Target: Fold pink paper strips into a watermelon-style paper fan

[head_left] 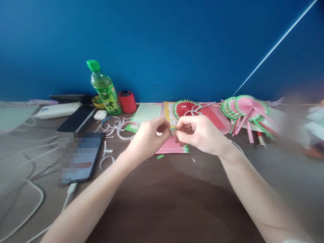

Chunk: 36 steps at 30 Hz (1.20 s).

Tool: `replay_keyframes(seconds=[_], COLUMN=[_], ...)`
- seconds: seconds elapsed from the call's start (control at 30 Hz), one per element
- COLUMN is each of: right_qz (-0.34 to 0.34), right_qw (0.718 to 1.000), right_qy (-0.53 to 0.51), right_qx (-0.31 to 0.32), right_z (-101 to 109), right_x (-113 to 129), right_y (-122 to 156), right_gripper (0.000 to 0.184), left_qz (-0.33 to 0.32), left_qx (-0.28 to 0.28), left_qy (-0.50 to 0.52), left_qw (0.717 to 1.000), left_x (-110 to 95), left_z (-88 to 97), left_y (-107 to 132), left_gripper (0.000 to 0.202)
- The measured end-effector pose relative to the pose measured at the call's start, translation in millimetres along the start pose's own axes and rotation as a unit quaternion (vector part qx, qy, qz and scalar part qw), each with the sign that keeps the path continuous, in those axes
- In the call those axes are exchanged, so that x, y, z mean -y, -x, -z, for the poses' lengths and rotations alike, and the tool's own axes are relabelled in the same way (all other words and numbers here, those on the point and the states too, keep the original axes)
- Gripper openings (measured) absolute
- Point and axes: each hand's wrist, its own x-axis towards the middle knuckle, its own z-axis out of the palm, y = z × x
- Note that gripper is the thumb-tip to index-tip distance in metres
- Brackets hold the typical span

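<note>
My left hand (153, 134) and my right hand (201, 133) meet fingertip to fingertip above the table. Both are closed in a pinch, with a tiny pale piece (172, 132) between them that is too small to name. Just below lies pink pleated paper (172, 147) with a green edge, partly covered by my fingers. Behind my right hand is a red pleated paper fan (184, 107) with a green rim. A green paper scrap (160, 156) rests on the table in front of the pleated paper. A roll of tape (121, 135) lies left of my left hand.
A tilted-looking green drink bottle (107, 92) stands beside a red thread spool (127, 102) near the blue wall. Pink and green paper fans (250, 106) are piled at right. A phone (84, 157) with a charging cable (66, 202) lies at left. Light green sheets (146, 113) lie behind.
</note>
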Motion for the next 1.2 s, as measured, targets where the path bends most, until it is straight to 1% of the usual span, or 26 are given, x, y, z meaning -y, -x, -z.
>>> replay_keyframes(seconds=[0.13,0.27,0.33,0.47,0.67,0.87,0.93,1.03,1.2], right_qz=[-0.019,-0.025,-0.026,-0.023,-0.020,-0.026,-0.023,-0.010,0.005], right_qw=[0.999,0.999,0.999,0.999,0.999,0.999,0.999,0.999,0.999], right_qy=[-0.041,-0.042,-0.041,-0.040,-0.036,-0.005,0.009,0.030,0.036], right_qx=[0.011,-0.017,-0.023,-0.019,0.011,0.038,0.043,0.041,0.034], right_z=[4.0,7.8,8.2,6.8,7.0,8.1,7.8,7.0,5.2], right_x=[0.8,-1.4,-1.7,0.5,3.2,3.9,5.3,8.3,12.5], right_y=[-0.6,-2.1,-2.1,-0.5,2.2,3.2,3.9,5.7,8.0], right_gripper=[0.006,0.005,0.005,0.004,0.006,0.005,0.006,0.007,0.008], left_qz=[-0.012,0.003,0.007,-0.004,-0.016,-0.035,-0.052,-0.099,-0.189], left_qx=[-0.002,-0.038,-0.043,-0.015,-0.016,0.038,0.046,0.044,0.002], left_qy=[0.027,0.050,0.050,0.034,-0.010,-0.074,-0.094,-0.143,-0.221], left_qw=[1.000,0.998,0.998,0.999,1.000,0.996,0.993,0.984,0.957], left_x=[1.2,-0.8,-3.3,-8.7,-8.7,-4.8,-4.5,-4.9,-4.0], left_z=[1.9,4.7,6.0,6.5,7.2,11.8,13.1,13.9,11.1], left_y=[1.2,4.3,6.0,7.7,6.1,5.0,5.3,6.1,6.9], left_gripper=[0.011,0.005,0.005,0.007,0.008,0.017,0.016,0.016,0.019])
